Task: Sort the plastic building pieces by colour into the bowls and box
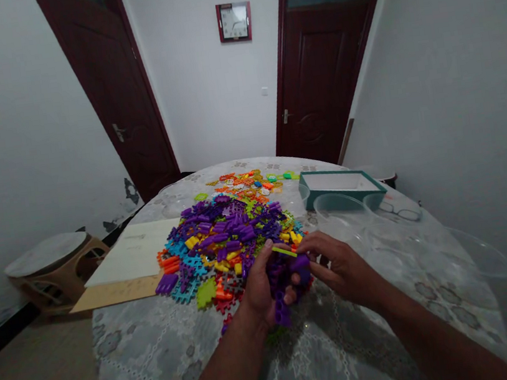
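My left hand (260, 286) is closed around a cluster of purple plastic building pieces (280, 311), with its thumb up along the near side. A thin yellow-green piece (285, 251) spans the top of the cluster, between both hands. The fingers of my right hand (334, 260) are bent against the right side of the cluster, at a rounded purple part. My fingers hide much of the cluster. Just beyond my hands lies a big heap of purple, blue, yellow, orange and green interlocking pieces (226, 231). A lime-green flat piece (206, 292) lies at its near left edge.
Behind the heap are smaller orange and yellow pieces (243, 184). To the right stand a green-rimmed box (341, 181), clear plastic containers (341, 209) and eyeglasses (405, 212). A pale sheet (130, 251) and a brown board (117, 293) lie left on the round patterned table (135, 357).
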The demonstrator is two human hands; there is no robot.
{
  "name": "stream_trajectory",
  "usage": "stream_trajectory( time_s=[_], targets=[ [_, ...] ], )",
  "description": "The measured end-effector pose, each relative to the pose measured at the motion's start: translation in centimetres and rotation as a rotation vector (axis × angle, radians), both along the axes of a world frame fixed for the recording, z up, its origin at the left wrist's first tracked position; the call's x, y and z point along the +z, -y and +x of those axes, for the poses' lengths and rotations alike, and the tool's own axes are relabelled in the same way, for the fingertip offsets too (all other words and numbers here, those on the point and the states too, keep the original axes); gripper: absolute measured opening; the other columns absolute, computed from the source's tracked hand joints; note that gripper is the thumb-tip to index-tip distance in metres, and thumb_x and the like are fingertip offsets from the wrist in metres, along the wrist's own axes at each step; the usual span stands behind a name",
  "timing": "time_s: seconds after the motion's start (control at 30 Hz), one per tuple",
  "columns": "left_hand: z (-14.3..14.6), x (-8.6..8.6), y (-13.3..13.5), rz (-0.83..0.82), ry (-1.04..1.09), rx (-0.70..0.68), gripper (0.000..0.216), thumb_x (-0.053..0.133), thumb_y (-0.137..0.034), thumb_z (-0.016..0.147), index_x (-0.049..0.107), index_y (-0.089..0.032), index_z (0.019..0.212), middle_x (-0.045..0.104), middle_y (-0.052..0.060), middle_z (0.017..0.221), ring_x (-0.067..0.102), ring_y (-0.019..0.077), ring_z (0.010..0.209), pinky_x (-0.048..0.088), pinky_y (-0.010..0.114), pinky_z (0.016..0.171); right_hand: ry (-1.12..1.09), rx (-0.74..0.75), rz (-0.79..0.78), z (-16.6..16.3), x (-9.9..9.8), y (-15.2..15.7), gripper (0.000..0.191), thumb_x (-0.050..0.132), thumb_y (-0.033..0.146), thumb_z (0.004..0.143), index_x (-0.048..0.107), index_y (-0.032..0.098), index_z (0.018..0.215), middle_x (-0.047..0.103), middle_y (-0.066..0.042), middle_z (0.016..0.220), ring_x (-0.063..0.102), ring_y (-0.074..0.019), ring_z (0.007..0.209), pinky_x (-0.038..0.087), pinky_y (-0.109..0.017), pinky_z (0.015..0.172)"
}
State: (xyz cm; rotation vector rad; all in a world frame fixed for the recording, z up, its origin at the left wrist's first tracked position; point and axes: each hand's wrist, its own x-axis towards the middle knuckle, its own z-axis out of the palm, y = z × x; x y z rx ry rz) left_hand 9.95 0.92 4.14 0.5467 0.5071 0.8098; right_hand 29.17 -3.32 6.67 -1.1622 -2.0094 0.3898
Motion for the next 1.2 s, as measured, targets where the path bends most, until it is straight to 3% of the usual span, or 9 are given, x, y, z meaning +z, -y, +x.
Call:
stream_trajectory(
  time_s=[0.2, 0.4, 0.53, 0.67, 0.77, 0.87, 1.0, 1.1, 1.2],
  targets=[
    [-0.2, -0.5, -0.7, -0.055, -0.059, 0.017, 0.049, 0.06, -0.066, 0.093, 0.062, -0.018, 0.092, 0.059, 0.0, 0.056, 0.046, 0.0099, 0.034, 0.035, 0.017, 0.031, 0.088, -0.107, -0.221, 3.4, 3.1, -1.0, 0.028, 0.058, 0.041, 0.101, 0.076, 0.022, 0.11, 0.073, -0.004, 0.09, 0.063, -0.0156, 0.073, 0.049, -0.027, 0.068],
    [0.2, -0.6, -0.5, -0.059, -0.117, 0.066, 0.048, 0.069, -0.064, 0.089, 0.063, -0.016, 0.086, 0.058, 0.0, 0.06, 0.044, 0.0082, 0.038, 0.034, 0.017, 0.031, 0.092, -0.557, -0.362, 11.0, 4.7, -8.9, 0.027, 0.07, 0.041, 0.086, 0.076, 0.016, 0.078, 0.065, -0.002, 0.058, 0.055, -0.0142, 0.05, 0.038, -0.025, 0.049],
    [0.3, -0.6, -0.5, -0.047, -0.149, 0.086, 0.047, 0.073, -0.063, 0.086, 0.062, -0.017, 0.088, 0.058, -0.002, 0.059, 0.043, 0.0082, 0.037, 0.035, 0.017, 0.032, -0.029, -0.753, -0.283, 14.0, 4.9, -13.4, 0.032, 0.066, 0.036, 0.088, 0.078, 0.01, 0.103, 0.068, -0.005, 0.059, 0.061, -0.017, 0.051, 0.046, -0.027, 0.05],
    [0.1, -0.5, -0.5, -0.048, -0.142, 0.07, 0.045, 0.071, -0.061, 0.088, 0.062, -0.017, 0.088, 0.056, -0.001, 0.056, 0.042, 0.0091, 0.037, 0.033, 0.018, 0.031, -0.095, -0.826, -0.158, 13.5, 5.0, -13.5, 0.049, 0.061, 0.032, 0.089, 0.071, 0.006, 0.129, 0.075, -0.009, 0.074, 0.068, -0.0195, 0.06, 0.053, -0.03, 0.059],
    [0.0, -0.4, -0.5, -0.061, -0.138, 0.067, 0.045, 0.069, -0.062, 0.089, 0.062, -0.018, 0.09, 0.056, -0.001, 0.056, 0.041, 0.009, 0.036, 0.033, 0.018, 0.031, -0.089, -0.765, -0.113, 10.8, 4.5, -10.7, 0.042, 0.061, 0.038, 0.091, 0.075, 0.013, 0.122, 0.076, -0.008, 0.08, 0.069, -0.0193, 0.065, 0.055, -0.032, 0.066],
    [0.1, -0.4, -0.4, -0.051, -0.123, 0.068, 0.046, 0.071, -0.062, 0.087, 0.063, -0.017, 0.092, 0.059, -0.001, 0.06, 0.042, 0.008, 0.036, 0.033, 0.018, 0.031, -0.037, -0.48, -0.122, 6.6, 3.6, -6.6, 0.037, 0.061, 0.044, 0.094, 0.077, 0.02, 0.117, 0.079, -0.006, 0.092, 0.07, -0.0187, 0.071, 0.056, -0.032, 0.071],
    [0.4, -0.8, -0.1, 0.006, -0.094, 0.074, 0.05, 0.076, -0.062, 0.083, 0.065, -0.017, 0.099, 0.061, -0.001, 0.065, 0.047, 0.0082, 0.04, 0.035, 0.017, 0.032, 0.047, -0.141, -0.162, 1.0, 1.9, -2.0, 0.039, 0.063, 0.047, 0.097, 0.071, 0.025, 0.128, 0.077, -0.006, 0.111, 0.07, -0.0183, 0.081, 0.054, -0.03, 0.07],
    [0.5, -1.0, 0.1, 0.043, -0.103, 0.05, 0.052, 0.076, -0.064, 0.083, 0.066, -0.017, 0.103, 0.056, -0.004, 0.059, 0.046, 0.0085, 0.039, 0.036, 0.017, 0.033, 0.093, -0.088, -0.112, -1.5, 0.8, -0.7, 0.031, 0.062, 0.041, 0.099, 0.072, 0.025, 0.124, 0.076, -0.005, 0.103, 0.069, -0.0186, 0.08, 0.054, -0.032, 0.075],
    [0.5, -0.7, 0.2, 0.045, -0.122, 0.014, 0.052, 0.073, -0.065, 0.085, 0.066, -0.016, 0.103, 0.056, -0.003, 0.058, 0.045, 0.0083, 0.038, 0.035, 0.016, 0.032, 0.097, -0.156, -0.043, -2.3, 0.2, -0.6, 0.023, 0.056, 0.033, 0.1, 0.074, 0.022, 0.109, 0.075, -0.005, 0.094, 0.068, -0.0209, 0.084, 0.052, -0.036, 0.081]
  ],
)
